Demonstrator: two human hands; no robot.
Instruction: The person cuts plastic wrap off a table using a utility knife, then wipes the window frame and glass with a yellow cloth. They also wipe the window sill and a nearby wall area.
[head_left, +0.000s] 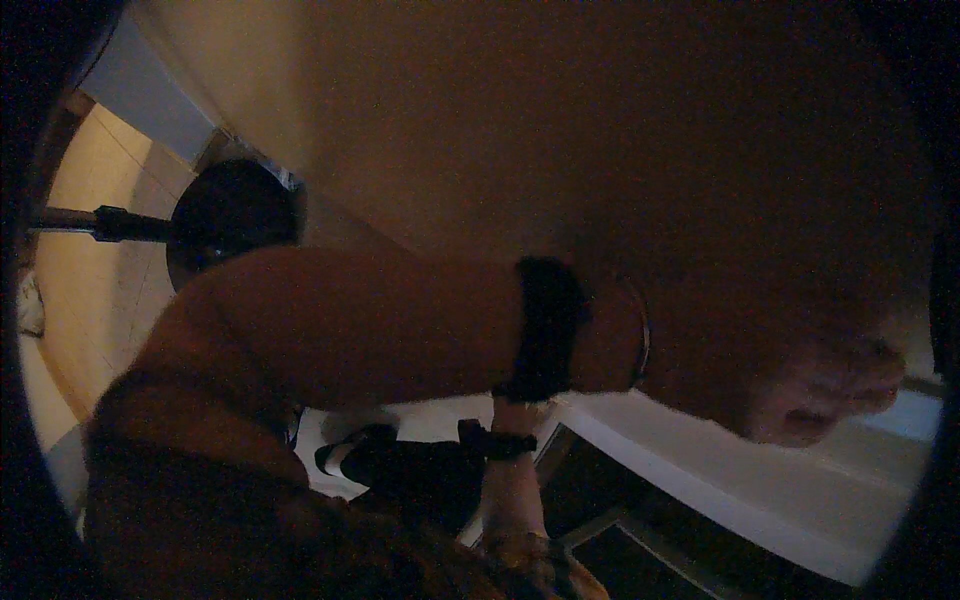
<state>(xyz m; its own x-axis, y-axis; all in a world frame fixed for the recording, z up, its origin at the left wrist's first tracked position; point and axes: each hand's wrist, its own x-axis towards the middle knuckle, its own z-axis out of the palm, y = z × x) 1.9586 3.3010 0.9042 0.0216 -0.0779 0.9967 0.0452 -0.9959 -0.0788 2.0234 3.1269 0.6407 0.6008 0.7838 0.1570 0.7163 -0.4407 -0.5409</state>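
Observation:
My left arm stretches across the middle of the dim head view, with a black wristband (551, 328) and a thin bracelet (645, 330) around it. My left hand (829, 397) is at the far right, its fingers looking curled; it is too dark to see whether they hold anything. Below this arm shows a wrist with a dark watch (499, 442), apparently of my right arm. My right hand is hard to make out in the shadow below it, near dark, streaked material (420, 559). Dark clothing (420, 472) lies left of the watch.
A black round base (236, 210) with a dark pole (131, 225) stands on the tiled floor (97, 292) at the left. A dim brown surface (600, 112) fills the top. White-edged dark panels (645, 495) lie at lower right.

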